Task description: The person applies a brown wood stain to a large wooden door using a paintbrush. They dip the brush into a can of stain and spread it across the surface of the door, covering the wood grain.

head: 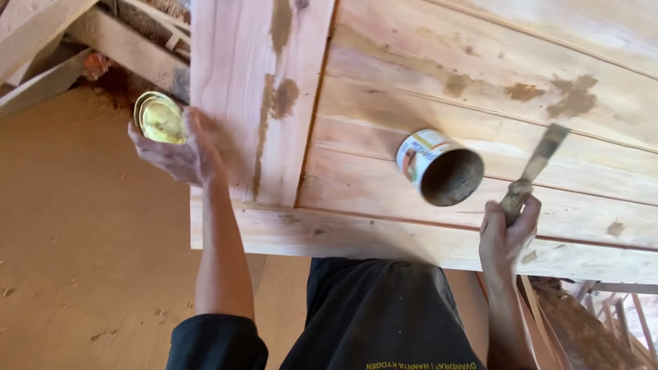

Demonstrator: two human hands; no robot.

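I count one open tin (441, 168), one round lid (160, 118), one putty knife (535, 166) and one large panelled wooden door (425, 130) lying flat before me. My left hand (179, 152) sits at about nine o'clock, fingers curled around the lid, which is yellowish inside and held just off the door's left edge. My right hand (506, 233), at about four o'clock, is clenched on the handle of the putty knife; its flat blade points up toward one o'clock and rests over the boards. The tin stands on the door near the centre, between my two hands, its dark mouth facing me and a white printed label on its side. Brown filler patches (574, 96) dot the pale, reddish boards, most of them toward twelve and two o'clock. Sandy floor (82, 226) spreads at eight o'clock, loose timber (41, 41) lies at eleven, and my dark shirt (370, 315) fills six o'clock.
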